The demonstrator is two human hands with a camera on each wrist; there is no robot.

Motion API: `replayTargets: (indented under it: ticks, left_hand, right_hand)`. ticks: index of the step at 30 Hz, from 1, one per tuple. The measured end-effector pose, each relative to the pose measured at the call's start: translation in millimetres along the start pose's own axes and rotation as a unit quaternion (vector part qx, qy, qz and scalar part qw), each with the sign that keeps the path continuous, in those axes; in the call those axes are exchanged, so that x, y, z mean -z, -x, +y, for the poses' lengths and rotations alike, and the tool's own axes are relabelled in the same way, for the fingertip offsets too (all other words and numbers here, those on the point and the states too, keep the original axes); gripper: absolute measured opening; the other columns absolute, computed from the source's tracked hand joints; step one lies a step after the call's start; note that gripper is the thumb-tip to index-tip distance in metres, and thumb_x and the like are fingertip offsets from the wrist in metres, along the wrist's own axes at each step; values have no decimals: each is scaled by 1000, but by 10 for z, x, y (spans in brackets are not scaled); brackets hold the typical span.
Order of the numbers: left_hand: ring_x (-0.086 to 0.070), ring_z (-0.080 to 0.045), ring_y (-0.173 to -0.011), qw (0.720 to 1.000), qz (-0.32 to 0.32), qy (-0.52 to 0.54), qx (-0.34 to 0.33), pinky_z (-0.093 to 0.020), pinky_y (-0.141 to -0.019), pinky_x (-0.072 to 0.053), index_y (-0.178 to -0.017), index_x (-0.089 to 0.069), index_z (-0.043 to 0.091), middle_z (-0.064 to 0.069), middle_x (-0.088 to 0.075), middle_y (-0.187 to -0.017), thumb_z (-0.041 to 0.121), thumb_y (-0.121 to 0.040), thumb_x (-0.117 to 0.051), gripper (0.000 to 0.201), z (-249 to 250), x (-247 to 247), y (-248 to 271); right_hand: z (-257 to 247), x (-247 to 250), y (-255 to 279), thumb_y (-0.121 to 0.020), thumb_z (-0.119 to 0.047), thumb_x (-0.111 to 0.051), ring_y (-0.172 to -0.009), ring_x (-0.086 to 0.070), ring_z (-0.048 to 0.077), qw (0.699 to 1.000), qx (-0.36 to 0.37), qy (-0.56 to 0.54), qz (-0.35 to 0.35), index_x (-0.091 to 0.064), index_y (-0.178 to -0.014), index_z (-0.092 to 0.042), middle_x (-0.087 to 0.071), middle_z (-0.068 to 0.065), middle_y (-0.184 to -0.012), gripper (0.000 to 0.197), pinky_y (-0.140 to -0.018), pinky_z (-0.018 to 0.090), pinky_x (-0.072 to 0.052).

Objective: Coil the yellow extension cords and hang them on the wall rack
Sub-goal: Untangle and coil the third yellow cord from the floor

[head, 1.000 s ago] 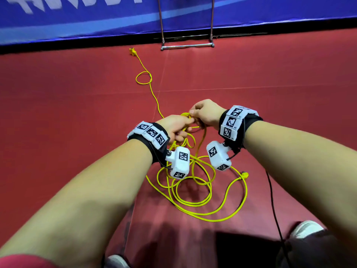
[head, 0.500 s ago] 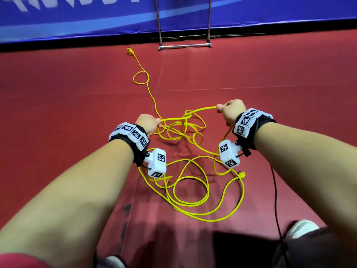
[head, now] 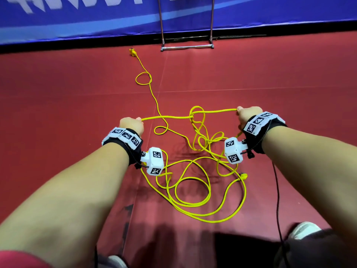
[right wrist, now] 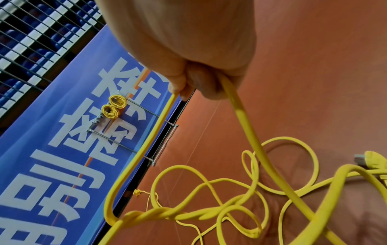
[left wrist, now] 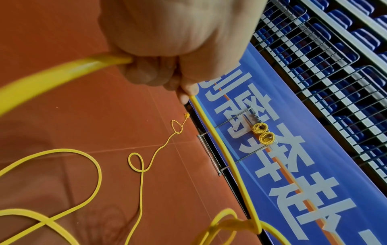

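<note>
A thin yellow cord [head: 193, 192] is sprawled in loose, tangled loops on the red floor, with one stretch raised, pulled nearly straight and knotted midway. Two coiled cords [left wrist: 263, 134] are hung side by side on the rack [head: 187, 47].

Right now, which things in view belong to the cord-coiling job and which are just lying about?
Job:
- yellow extension cord, tangled on the floor, one stretch pulled between both hands
- left hand and right hand, each gripping it
- wall rack
- two coiled cords already hanging on it

Lying about:
- black cable by the right arm
- blue banner
- white shoe
</note>
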State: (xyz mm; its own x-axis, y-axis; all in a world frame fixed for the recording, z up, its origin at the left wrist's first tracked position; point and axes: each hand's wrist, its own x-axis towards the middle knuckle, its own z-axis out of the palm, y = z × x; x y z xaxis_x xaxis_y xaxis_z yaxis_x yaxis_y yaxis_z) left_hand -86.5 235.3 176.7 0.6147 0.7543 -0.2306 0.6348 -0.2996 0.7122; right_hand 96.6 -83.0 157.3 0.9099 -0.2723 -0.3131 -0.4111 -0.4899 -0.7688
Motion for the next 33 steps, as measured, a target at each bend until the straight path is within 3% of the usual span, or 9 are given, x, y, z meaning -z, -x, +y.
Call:
replayTargets:
  ticks: [4,6,8,10,14,16,21,26,33]
  left_hand:
    - [-66,-33,-97,998,40,-22,44,-37,-84,-53,-109,-70,9,-12,-70,-110,34,-98,-50,34,-37,7,-49]
    - [-63,-26,-72,999,-15,13,38,-32,-69,-53,-96,-69,15,-7,-64,-96,22,-97,-51,19,-10,5,64]
    - [-50,-16,-40,992,-101,22,73,-23,-45,-43,-73,-58,16,-5,-53,-74,15,-94,-48,24,-2,-1,199]
    - [-45,-15,-31,983,-161,-6,85,-20,-43,-37,-69,-53,13,-2,-48,-62,20,-91,-46,25,58,-33,336]
    - [-59,-18,-48,967,-249,-3,60,-20,-53,-40,-82,-57,17,-1,-59,-66,32,-91,-51,18,260,-158,481]
    - [-63,-19,-54,960,-278,-10,28,-18,-47,-40,-89,-58,17,-4,-65,-76,35,-92,-56,19,354,-231,529]
    - [-69,-16,-69,946,-322,24,-18,-32,-66,-52,-89,-61,16,1,-69,-79,50,-91,-61,34,497,-401,568]
    - [-70,-28,-75,927,-309,193,91,-50,-69,-60,-95,-58,7,-9,-55,-69,21,-96,-63,15,477,-544,598]
    - [-66,-28,-82,908,-271,278,154,-49,-74,-54,-109,-52,16,-11,-60,-94,45,-90,-65,38,513,-788,638]
  right_hand:
    - [-60,149,66,-89,-45,-63,-76,-67,35,999,-5,-41,3,-68,-97,-6,-68,16,-83,41,-83,46,-56]
    - [-140,173,216,-97,-35,-55,-56,-57,27,992,33,-108,-61,-62,-82,-8,-56,13,-66,31,-63,38,-53]
    - [-237,161,406,-102,-26,-50,-49,-48,19,971,76,-174,-145,-53,-74,-13,-45,6,-61,30,-49,27,-41]
    - [-328,123,598,-103,-24,-48,-51,-49,15,948,113,-192,-227,-50,-75,-16,-44,3,-62,29,-46,20,-37]
    - [-432,53,854,-103,-22,-47,-52,-49,13,915,142,-185,-329,-51,-79,-16,-46,1,-63,25,-46,17,-37]
    - [-460,30,927,-103,-22,-47,-52,-49,14,899,153,-186,-367,-52,-81,-14,-46,1,-63,24,-46,19,-36]
    - [-489,-7,1068,-103,-21,-47,-54,-52,14,866,158,-167,-444,-53,-84,-13,-48,2,-65,22,-47,22,-43]
    - [-475,-14,1186,-103,-15,-45,-56,-55,15,841,140,-152,-501,-52,-84,-11,-47,4,-67,20,-52,27,-53]
    - [-425,7,1251,-103,-13,-43,-66,-58,21,796,99,-175,-571,-51,-84,-8,-49,7,-68,21,-74,45,-60]
